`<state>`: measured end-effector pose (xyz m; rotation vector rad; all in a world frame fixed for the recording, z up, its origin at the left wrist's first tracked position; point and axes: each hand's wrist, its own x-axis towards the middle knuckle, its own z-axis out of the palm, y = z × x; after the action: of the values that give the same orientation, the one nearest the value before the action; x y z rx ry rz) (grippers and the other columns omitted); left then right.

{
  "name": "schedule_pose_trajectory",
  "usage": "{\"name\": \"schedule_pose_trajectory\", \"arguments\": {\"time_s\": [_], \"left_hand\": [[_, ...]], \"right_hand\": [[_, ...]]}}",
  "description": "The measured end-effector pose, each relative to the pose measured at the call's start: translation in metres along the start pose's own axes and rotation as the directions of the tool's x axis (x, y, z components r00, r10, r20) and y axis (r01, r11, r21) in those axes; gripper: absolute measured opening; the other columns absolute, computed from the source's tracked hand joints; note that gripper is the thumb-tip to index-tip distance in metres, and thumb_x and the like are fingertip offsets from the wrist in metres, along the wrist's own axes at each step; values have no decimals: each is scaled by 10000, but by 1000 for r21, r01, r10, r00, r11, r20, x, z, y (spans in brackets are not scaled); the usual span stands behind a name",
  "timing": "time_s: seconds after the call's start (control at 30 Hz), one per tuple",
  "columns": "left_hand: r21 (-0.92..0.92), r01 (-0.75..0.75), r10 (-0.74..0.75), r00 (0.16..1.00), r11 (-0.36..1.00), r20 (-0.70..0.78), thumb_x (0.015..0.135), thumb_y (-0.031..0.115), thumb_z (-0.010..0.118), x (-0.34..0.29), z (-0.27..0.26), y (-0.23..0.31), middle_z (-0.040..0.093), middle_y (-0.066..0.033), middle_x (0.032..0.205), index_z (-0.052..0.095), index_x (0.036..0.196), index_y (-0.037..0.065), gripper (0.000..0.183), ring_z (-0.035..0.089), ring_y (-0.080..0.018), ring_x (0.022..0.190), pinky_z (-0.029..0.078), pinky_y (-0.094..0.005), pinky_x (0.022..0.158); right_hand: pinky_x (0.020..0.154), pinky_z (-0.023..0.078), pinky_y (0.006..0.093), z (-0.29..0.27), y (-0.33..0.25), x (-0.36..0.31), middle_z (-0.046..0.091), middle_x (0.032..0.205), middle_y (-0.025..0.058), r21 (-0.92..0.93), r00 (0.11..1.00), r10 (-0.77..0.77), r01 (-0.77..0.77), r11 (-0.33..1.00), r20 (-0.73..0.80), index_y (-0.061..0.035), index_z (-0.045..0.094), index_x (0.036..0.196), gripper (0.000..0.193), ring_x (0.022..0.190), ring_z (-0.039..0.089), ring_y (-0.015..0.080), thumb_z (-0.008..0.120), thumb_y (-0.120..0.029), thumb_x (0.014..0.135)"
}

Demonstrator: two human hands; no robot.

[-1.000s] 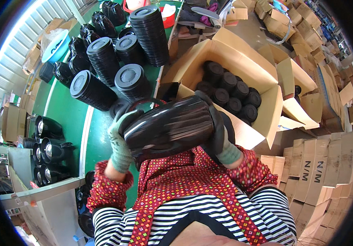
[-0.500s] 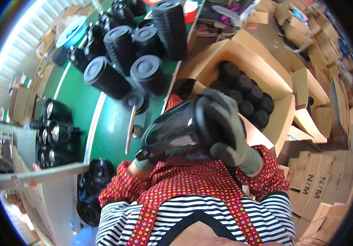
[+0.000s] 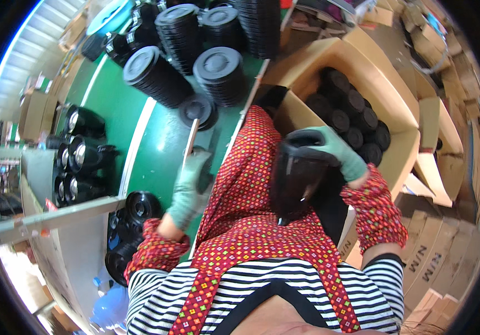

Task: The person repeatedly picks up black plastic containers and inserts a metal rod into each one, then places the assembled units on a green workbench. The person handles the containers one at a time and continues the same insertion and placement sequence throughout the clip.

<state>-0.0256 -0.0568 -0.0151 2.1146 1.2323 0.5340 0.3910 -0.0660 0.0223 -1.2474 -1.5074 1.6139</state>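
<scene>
My right hand [image 3: 337, 153], in a pale green glove, holds a glossy black jug-like vessel [image 3: 301, 181] at its upper end. The vessel hangs tilted in front of my red patterned apron, its narrower end down near my lap. My left hand [image 3: 191, 181], gloved alike, is at the green table's edge, its fingers closed around the lower part of a thin wooden stick [image 3: 191, 139]. The stick's far end lies against a round black lid [image 3: 198, 110]. Part of the stick is hidden under the glove.
Ribbed stacks of black lids [image 3: 217, 75] stand on the green table [image 3: 159, 139]. An open cardboard box [image 3: 404, 151] with several black cylindrical pieces [image 3: 354, 103] is at my right. More glossy black vessels [image 3: 86, 156] sit at the left, beside a metal rail [image 3: 56, 220]. Flat cartons [image 3: 430, 251] lean at the lower right.
My left hand has let go of the vessel and moved left to the stick. My right hand has brought the vessel rightward and turned it more upright. The view has shifted slightly.
</scene>
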Motion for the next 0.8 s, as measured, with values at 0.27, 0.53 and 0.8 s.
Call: {"name": "schedule_pose_trajectory", "arguments": {"time_s": [0.27, 0.53, 0.8], "left_hand": [[-85, 292, -295, 955, 953, -29, 948, 81, 726, -7, -19, -63, 642, -112, 1071, 410, 1614, 107, 737, 596, -197, 839, 490, -311, 699], [-246, 325, -262, 930, 913, 257, 968, 72, 677, 71, -63, 98, 719, -194, 1199, 462, 1556, -21, 633, 703, -205, 975, 542, -338, 836], [-509, 79, 260, 787, 857, 560, 913, 350, 723, 172, -60, 164, 681, -252, 1233, 474, 1528, -49, 774, 695, -299, 1029, 524, -372, 903]], "right_hand": [[1013, 502, 315, 22, 9, 18, 695, 1230, 67, 280, 999, -50, 49, 959, -6, -26, 633, 1369, 420, 1142, 636, 135, 618, -312, 1063], [1227, 326, 507, 7, -21, 20, 515, 1524, 173, -548, 858, -494, 347, 761, -142, -144, 585, 1475, 621, 1454, 442, 395, 726, -156, 871], [1121, 395, 489, -30, 1, 72, 642, 1190, 208, -495, 779, -625, 521, 696, -58, -2, 713, 1165, 412, 1190, 589, 404, 663, -360, 966]]}}
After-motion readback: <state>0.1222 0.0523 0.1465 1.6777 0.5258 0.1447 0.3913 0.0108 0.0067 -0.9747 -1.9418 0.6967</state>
